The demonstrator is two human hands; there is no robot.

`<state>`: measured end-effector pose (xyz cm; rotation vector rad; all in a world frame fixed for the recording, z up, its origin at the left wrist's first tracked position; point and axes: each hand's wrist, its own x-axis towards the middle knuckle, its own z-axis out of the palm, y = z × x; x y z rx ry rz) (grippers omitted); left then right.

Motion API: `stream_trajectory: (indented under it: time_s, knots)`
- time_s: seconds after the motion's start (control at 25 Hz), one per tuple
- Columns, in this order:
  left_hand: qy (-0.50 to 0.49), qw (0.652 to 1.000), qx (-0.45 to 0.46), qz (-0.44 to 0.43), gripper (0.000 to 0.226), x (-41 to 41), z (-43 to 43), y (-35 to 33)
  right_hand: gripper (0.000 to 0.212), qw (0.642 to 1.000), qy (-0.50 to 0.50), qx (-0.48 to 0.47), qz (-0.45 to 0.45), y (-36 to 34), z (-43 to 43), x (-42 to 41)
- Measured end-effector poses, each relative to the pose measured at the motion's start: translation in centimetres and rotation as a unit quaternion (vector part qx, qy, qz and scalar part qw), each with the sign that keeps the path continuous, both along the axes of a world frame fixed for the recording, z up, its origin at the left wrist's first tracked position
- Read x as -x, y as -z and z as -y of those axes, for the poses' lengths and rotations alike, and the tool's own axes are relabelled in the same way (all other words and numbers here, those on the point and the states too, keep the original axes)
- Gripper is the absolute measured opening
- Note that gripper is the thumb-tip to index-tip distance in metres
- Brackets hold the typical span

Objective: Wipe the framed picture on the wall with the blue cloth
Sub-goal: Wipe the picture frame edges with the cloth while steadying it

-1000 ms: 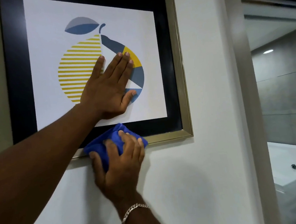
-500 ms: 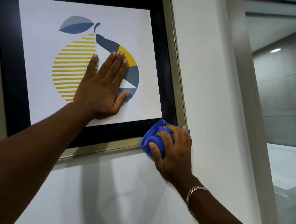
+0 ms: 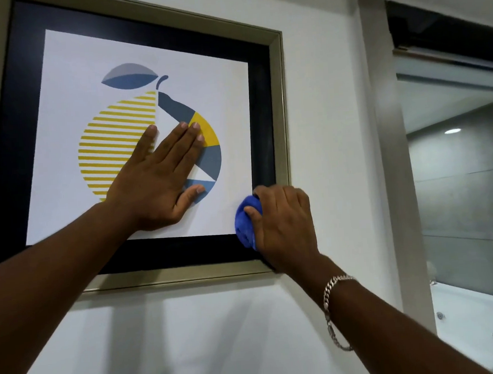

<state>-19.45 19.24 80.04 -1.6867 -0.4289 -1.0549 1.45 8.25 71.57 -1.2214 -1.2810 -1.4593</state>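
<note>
The framed picture hangs on a white wall: a champagne-coloured frame, a black mat and a print of a yellow-striped and blue pear. My left hand lies flat on the glass over the pear, fingers spread, pressing the picture against the wall. My right hand is closed around the bunched blue cloth and holds it against the picture's lower right corner, over the black mat and the edge of the print. Most of the cloth is hidden under the fingers. A silver chain bracelet sits on that wrist.
White wall spreads below and right of the frame. A grey vertical door jamb stands to the right. Beyond it is a glass partition and a white whirlpool tub with round jets.
My right hand has carried the cloth from the middle of the bottom frame edge rightward to the corner, then up onto the glass. My left hand has stayed flat on the print.
</note>
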Motion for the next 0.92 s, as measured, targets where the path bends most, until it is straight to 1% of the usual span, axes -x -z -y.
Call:
stream_trajectory:
  time_s: [0.12, 0.28, 0.4, 0.48, 0.52, 0.56, 0.6, 0.64, 0.68, 0.72, 0.76, 0.8, 0.84, 0.88, 0.92]
  knots:
    - [-0.006, 1.000, 0.005, 0.007, 0.078, -0.1, -0.1, 0.2, 0.021, 0.999, 0.028, -0.033, 0.022, -5.1, -0.2, -0.4]
    - [-0.011, 1.000, 0.011, 0.002, 0.077, 0.0, 0.0, 0.1, 0.024, 0.994, 0.056, -0.094, 0.027, -12.5, -1.0, -0.5]
    - [-0.002, 1.000, 0.024, 0.019, 0.075, -0.3, 0.0, 0.7, 0.025, 0.991, 0.061, -0.115, 0.028, -16.2, -1.3, -0.6]
    - [0.023, 0.996, 0.068, 0.051, 0.072, -1.1, 0.5, 1.3, 0.026, 0.992, 0.053, -0.110, 0.034, -17.3, -1.3, -0.6]
    - [0.049, 0.991, 0.107, 0.066, 0.072, -1.6, 1.2, 1.4, 0.026, 0.993, 0.045, -0.101, 0.040, -17.5, -1.0, -0.5]
    - [0.094, 0.981, 0.152, 0.081, 0.070, -2.4, 2.2, 1.5, 0.027, 0.995, 0.035, -0.088, 0.041, -17.5, -0.6, -0.4]
    - [0.162, 0.962, 0.196, 0.100, 0.066, -3.2, 3.4, 1.6, 0.027, 0.996, 0.019, -0.077, 0.035, -17.2, 0.0, -0.2]
    - [0.248, 0.931, 0.238, 0.127, 0.059, -4.2, 4.6, 2.0, 0.028, 0.997, -0.006, -0.068, 0.021, -16.7, 0.7, 0.0]
    - [0.343, 0.879, 0.291, 0.157, 0.052, -5.2, 6.0, 2.5, 0.028, 0.997, -0.038, -0.063, 0.003, -15.9, 1.2, 0.3]
    - [0.432, 0.808, 0.355, 0.183, 0.046, -6.1, 7.5, 3.0, 0.028, 0.995, -0.077, -0.064, -0.016, -14.8, 1.8, 0.6]
    - [0.507, 0.720, 0.428, 0.203, 0.040, -6.9, 9.2, 3.6, 0.028, 0.990, -0.119, -0.067, -0.035, -13.6, 2.4, 1.1]
    - [0.561, 0.625, 0.498, 0.215, 0.034, -7.8, 10.7, 4.5, 0.028, 0.984, -0.157, -0.064, -0.053, -12.0, 3.0, 1.5]
    - [0.596, 0.540, 0.549, 0.225, 0.032, -8.3, 11.8, 5.4, 0.029, 0.979, -0.188, -0.052, -0.064, -10.2, 3.5, 1.9]
    - [0.620, 0.475, 0.579, 0.233, 0.037, -8.6, 12.9, 6.3, 0.031, 0.974, -0.212, -0.029, -0.077, -8.3, 4.0, 2.4]
    - [0.639, 0.425, 0.594, 0.241, 0.044, -8.8, 13.8, 7.4, 0.032, 0.969, -0.229, 0.001, -0.092, -6.2, 4.6, 2.8]
